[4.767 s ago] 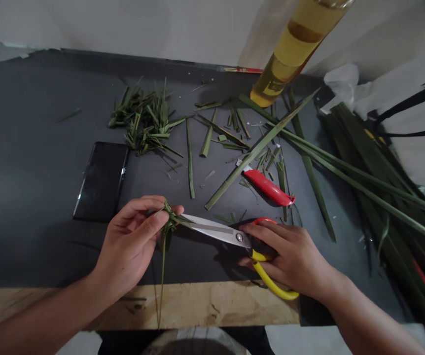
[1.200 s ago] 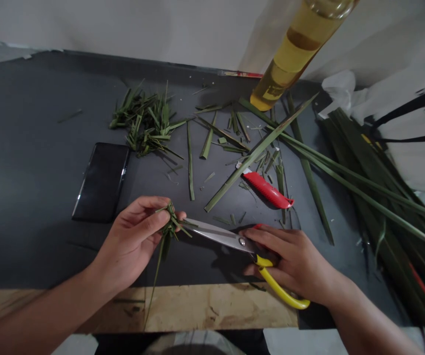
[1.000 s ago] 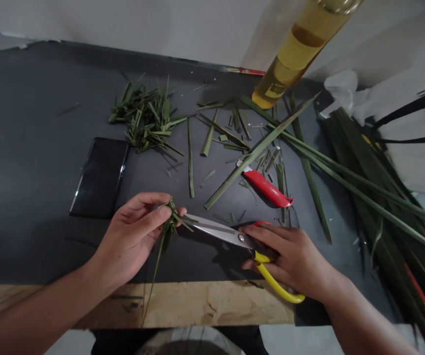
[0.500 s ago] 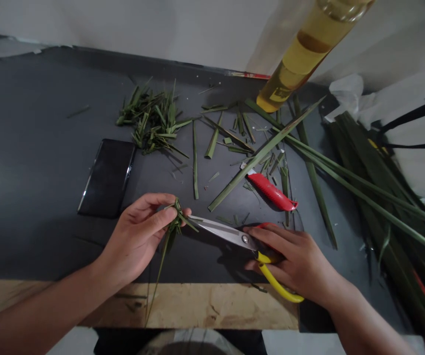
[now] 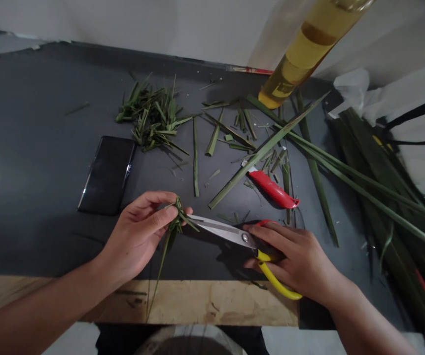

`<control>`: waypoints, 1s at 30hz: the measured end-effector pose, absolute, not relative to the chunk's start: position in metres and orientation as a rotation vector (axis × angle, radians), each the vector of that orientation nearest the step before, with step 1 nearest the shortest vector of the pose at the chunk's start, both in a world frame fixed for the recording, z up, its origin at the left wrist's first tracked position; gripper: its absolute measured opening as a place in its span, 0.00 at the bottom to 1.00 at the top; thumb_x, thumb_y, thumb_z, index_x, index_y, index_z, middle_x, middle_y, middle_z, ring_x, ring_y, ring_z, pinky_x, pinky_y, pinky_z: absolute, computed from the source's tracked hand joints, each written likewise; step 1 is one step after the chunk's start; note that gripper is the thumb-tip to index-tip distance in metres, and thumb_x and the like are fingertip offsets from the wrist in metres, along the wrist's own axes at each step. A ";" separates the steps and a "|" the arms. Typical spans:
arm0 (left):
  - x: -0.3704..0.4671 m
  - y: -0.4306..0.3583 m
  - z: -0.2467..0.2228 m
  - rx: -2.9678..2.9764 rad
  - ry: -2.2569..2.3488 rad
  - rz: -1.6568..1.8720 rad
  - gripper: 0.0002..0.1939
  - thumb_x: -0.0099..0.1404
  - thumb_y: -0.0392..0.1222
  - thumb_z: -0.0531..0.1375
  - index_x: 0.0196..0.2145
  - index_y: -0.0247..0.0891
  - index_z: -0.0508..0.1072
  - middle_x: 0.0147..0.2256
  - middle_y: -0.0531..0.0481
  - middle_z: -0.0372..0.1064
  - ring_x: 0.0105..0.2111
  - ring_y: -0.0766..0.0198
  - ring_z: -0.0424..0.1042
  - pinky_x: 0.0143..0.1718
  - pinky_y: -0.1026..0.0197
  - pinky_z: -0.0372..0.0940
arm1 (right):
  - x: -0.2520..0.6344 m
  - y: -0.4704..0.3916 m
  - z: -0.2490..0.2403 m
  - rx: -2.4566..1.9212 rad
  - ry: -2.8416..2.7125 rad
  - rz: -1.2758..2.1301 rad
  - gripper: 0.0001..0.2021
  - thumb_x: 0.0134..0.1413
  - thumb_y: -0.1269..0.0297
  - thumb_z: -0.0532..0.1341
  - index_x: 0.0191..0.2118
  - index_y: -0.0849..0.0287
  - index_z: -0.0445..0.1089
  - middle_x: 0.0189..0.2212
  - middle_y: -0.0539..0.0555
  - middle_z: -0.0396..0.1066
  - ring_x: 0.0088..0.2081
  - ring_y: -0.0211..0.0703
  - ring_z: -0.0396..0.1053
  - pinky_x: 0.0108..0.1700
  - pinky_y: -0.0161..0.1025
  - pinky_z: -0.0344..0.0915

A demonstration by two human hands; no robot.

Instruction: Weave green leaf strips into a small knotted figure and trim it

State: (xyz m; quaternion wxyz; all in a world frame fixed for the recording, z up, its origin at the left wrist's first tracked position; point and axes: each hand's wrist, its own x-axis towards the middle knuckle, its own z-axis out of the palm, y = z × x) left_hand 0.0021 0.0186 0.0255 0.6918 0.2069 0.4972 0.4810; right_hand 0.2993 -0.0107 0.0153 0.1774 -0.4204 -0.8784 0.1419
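1 knotted leaf piece (image 5: 176, 225): up above the dark tabletop (image 5: 38, 187), in my left grip, with 1 thin strand (image 5: 158, 276) trailing down past the wooden strip (image 5: 227, 305) at the front.
Left hand (image 5: 142, 234): I pinch that leaf piece between thumb and fingers.
Right hand (image 5: 290, 251): I grasp the scissors (image 5: 225, 232) by the handles, 1 yellow loop showing below my fingers.
Blades: they point left, tips right at the leaf ends; I cannot tell whether they touch.
Phone (image 5: 107, 175): black, lying flat beyond my left wrist.
Leaf pile (image 5: 151, 116): green pieces heaped just behind the phone, to its right.
Red-handled tool (image 5: 273, 190): beyond the scissors, 1 long leaf strip (image 5: 267, 148) crossing its pale end.
Bottle (image 5: 296, 59): at the back, yellow liquid inside.
Leaf bundle (image 5: 386, 197): long blades lying at my right.
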 end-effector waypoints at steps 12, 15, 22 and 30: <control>0.002 0.017 0.023 0.476 1.111 1.081 0.12 0.49 0.41 0.82 0.29 0.44 0.85 0.29 0.56 0.81 0.33 0.63 0.84 0.37 0.69 0.77 | 0.301 -0.015 0.012 -1.204 -2.460 0.462 0.23 0.74 0.43 0.56 0.54 0.58 0.74 0.39 0.57 0.83 0.33 0.43 0.83 0.31 0.38 0.71; 0.001 0.017 0.023 0.487 1.090 1.075 0.11 0.50 0.42 0.81 0.30 0.45 0.86 0.29 0.56 0.81 0.32 0.64 0.84 0.36 0.70 0.77 | 0.301 -0.015 0.011 -1.201 -2.444 0.461 0.22 0.75 0.44 0.56 0.55 0.58 0.74 0.40 0.57 0.84 0.35 0.44 0.83 0.34 0.38 0.72; 0.000 0.016 0.022 0.493 1.080 1.073 0.10 0.52 0.41 0.81 0.30 0.46 0.86 0.31 0.56 0.83 0.32 0.64 0.84 0.37 0.69 0.77 | 0.303 -0.016 0.005 -1.224 -2.415 0.495 0.22 0.74 0.43 0.57 0.54 0.57 0.74 0.38 0.56 0.83 0.34 0.44 0.82 0.33 0.38 0.71; 0.002 0.017 0.026 0.489 1.089 1.087 0.11 0.50 0.40 0.81 0.29 0.45 0.85 0.29 0.56 0.81 0.33 0.64 0.84 0.37 0.69 0.77 | 0.303 -0.014 0.007 -1.169 -2.467 0.416 0.22 0.74 0.44 0.56 0.54 0.59 0.74 0.41 0.58 0.84 0.36 0.46 0.84 0.36 0.39 0.74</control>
